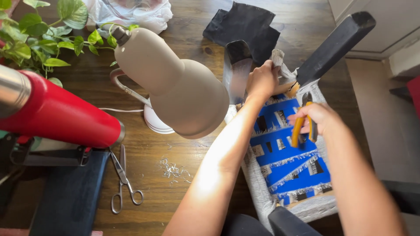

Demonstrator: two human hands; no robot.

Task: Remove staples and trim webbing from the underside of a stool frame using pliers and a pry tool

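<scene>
A person's right hand grips yellow-handled pliers at the upturned chair seat, while the left hand pinches grey fabric just above the jaws. Stripping the upholstery appears underway; freeing the next fastener calls for firm, steady pulling.

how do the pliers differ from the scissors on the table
The pliers have yellow grips and are held in the right hand over the blue fabric; the scissors are bare metal and lie untouched on the wooden table. Both are two-handled hand tools.
</scene>
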